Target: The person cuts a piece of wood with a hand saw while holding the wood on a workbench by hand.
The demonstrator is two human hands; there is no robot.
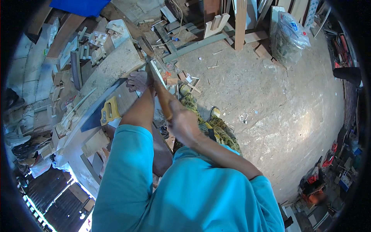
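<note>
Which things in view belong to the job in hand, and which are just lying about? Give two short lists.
Apparently in use:
wooden-handled tool, gripped by the right hand
workbench, with the gloved left hand at its edge

Apparently just lying about:
yellow handle
filled clear plastic bag
blue sheet

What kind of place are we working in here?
Most likely a woodworking shop, perhaps a small carpentry one: a yellow-handled handsaw, upright wooden boards and a jumble of small wood offcuts all point that way.
</note>
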